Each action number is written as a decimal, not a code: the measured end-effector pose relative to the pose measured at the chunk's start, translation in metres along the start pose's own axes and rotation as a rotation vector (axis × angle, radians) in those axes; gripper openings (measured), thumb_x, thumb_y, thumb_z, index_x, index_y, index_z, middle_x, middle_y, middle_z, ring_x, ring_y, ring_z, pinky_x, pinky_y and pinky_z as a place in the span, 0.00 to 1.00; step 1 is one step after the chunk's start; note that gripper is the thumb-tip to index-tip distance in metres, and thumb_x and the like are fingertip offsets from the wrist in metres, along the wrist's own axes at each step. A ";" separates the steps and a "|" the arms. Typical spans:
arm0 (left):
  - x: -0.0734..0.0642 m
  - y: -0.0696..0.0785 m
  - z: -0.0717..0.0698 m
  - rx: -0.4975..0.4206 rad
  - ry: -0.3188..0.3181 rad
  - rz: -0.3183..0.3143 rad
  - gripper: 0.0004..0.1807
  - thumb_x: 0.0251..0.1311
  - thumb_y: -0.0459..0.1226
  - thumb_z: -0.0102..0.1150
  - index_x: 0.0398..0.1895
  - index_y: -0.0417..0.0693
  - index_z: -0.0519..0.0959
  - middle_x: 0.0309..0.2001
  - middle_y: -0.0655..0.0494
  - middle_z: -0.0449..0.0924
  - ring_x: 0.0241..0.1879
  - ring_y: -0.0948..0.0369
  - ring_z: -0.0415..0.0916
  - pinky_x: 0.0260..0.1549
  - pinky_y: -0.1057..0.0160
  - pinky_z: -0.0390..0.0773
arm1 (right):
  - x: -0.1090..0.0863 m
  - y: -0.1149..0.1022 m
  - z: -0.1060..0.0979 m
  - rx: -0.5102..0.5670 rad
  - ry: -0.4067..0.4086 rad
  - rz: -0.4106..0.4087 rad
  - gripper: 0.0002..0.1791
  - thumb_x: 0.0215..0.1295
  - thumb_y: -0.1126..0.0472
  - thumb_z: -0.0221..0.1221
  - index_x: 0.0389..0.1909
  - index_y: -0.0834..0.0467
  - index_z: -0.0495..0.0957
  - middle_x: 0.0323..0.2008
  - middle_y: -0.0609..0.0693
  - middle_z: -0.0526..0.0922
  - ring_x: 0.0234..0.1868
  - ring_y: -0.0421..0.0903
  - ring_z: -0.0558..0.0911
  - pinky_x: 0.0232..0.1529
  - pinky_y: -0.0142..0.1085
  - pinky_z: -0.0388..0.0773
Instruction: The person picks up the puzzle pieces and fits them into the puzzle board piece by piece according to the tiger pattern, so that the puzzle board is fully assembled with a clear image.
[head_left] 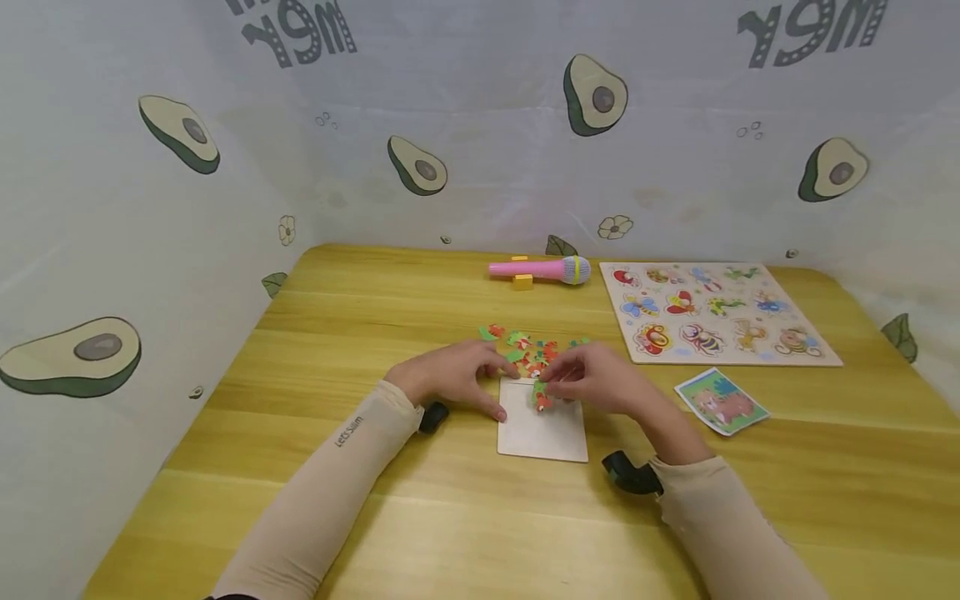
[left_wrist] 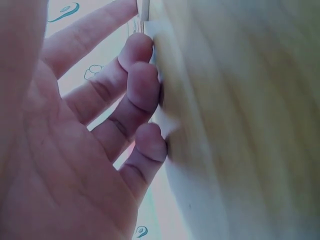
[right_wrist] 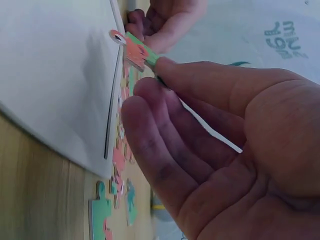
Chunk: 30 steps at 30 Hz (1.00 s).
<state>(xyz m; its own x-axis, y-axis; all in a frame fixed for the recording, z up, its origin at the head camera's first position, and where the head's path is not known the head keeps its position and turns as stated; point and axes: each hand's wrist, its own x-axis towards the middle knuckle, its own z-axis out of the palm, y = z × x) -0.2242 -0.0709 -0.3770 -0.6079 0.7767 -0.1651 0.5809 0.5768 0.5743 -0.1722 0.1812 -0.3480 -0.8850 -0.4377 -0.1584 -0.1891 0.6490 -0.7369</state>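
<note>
Between my right thumb and index finger, my right hand [head_left: 600,379] pinches a green-and-orange jigsaw puzzle piece [right_wrist: 136,52] with an eye printed on it. It is held over the upper part of a pale square puzzle board [head_left: 542,437]. In the head view, my left hand [head_left: 456,375] rests at the board's left side, thumb at the left edge and index finger near the top corner. The left wrist view shows its other fingertips [left_wrist: 145,87] loosely bent against the tabletop. Several loose puzzle pieces [head_left: 517,339] in green and orange lie beyond the board.
A pink toy microphone [head_left: 536,269] lies on a yellow stand at the back. To the right are a wooden insect puzzle board [head_left: 720,312] and a picture card [head_left: 722,402] of a bear-like animal. An avocado-print curtain [head_left: 487,108] surrounds the wooden table [head_left: 300,350].
</note>
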 end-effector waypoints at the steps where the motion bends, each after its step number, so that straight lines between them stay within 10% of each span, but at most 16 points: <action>1: 0.000 0.000 0.000 -0.001 -0.002 -0.004 0.35 0.48 0.57 0.77 0.61 0.62 0.81 0.44 0.63 0.74 0.44 0.62 0.71 0.45 0.62 0.72 | 0.001 -0.001 0.001 -0.018 -0.007 0.003 0.06 0.66 0.64 0.66 0.40 0.61 0.87 0.33 0.47 0.86 0.32 0.45 0.82 0.35 0.38 0.79; 30: -0.001 -0.005 0.000 -0.003 -0.008 0.012 0.34 0.47 0.55 0.79 0.56 0.55 0.78 0.43 0.60 0.73 0.44 0.62 0.69 0.46 0.64 0.71 | 0.010 0.004 0.027 -0.184 -0.017 -0.100 0.11 0.61 0.60 0.71 0.43 0.59 0.88 0.29 0.44 0.80 0.30 0.43 0.73 0.31 0.35 0.71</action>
<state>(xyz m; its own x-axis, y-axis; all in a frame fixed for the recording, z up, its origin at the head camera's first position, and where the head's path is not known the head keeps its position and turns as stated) -0.2270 -0.0747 -0.3795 -0.5968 0.7854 -0.1642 0.5864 0.5666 0.5789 -0.1706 0.1623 -0.3702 -0.8509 -0.5151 -0.1031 -0.3515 0.7042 -0.6169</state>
